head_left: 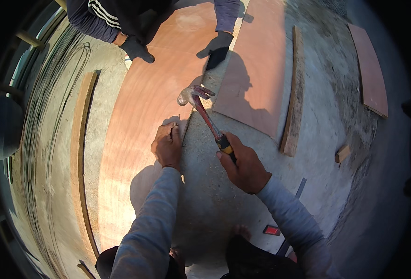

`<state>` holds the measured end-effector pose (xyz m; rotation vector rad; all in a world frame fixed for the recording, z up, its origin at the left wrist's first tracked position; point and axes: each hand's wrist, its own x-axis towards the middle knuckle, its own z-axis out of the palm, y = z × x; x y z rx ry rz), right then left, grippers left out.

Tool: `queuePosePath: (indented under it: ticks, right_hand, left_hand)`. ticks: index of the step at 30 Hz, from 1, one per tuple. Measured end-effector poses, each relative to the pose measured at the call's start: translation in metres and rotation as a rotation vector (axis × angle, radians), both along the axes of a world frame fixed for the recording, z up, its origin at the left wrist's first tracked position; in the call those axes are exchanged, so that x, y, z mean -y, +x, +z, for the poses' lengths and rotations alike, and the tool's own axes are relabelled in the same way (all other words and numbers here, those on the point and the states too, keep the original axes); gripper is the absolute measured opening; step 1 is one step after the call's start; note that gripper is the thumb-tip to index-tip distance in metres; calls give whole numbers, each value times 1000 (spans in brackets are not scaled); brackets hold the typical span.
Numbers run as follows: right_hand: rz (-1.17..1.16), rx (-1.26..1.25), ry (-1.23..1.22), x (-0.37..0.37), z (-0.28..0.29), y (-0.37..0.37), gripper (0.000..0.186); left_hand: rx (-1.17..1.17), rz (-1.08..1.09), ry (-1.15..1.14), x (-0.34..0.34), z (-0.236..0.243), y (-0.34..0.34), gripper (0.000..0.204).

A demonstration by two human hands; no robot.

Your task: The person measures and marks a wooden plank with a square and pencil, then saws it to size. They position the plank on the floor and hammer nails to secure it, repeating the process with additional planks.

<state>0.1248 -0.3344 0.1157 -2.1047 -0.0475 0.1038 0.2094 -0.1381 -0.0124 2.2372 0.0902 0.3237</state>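
Note:
My right hand [245, 165] grips the black-and-yellow handle end of a claw hammer [204, 111]. Its red shaft slants up and left, and the steel head is raised above the edge of a large reddish plywood sheet [135, 121] lying on the concrete floor. My left hand [167, 144] rests on that sheet's right edge with its fingers pinched together near the edge; what it pinches is too small to see. Across from me, another person's two dark-gloved hands [138, 49] [217, 45] press on the far end of the sheet.
A second plywood sheet [256, 65] lies to the right, with a timber batten [294, 93] beside it. A smaller board [370, 69] lies at the far right. A long plank [80, 139] and coiled wire [43, 107] lie on the left. A small red object [271, 229] sits by my feet.

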Motion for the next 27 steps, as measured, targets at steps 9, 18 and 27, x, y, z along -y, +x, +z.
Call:
queuePosePath:
  ticks: [9,18,27]
  right_hand:
    - [99,-118,-127,-3,5,8,56]
    - [69,-326,-180,-10,19,15,54]
    - [62,-321,-186,-14,13,8,51]
  left_hand:
    - [-40,-35,69,3,11,-2,15]
    - [-83,-45,183,4,12,0,17]
    - [-33,-52,149,1,6,-1,16]
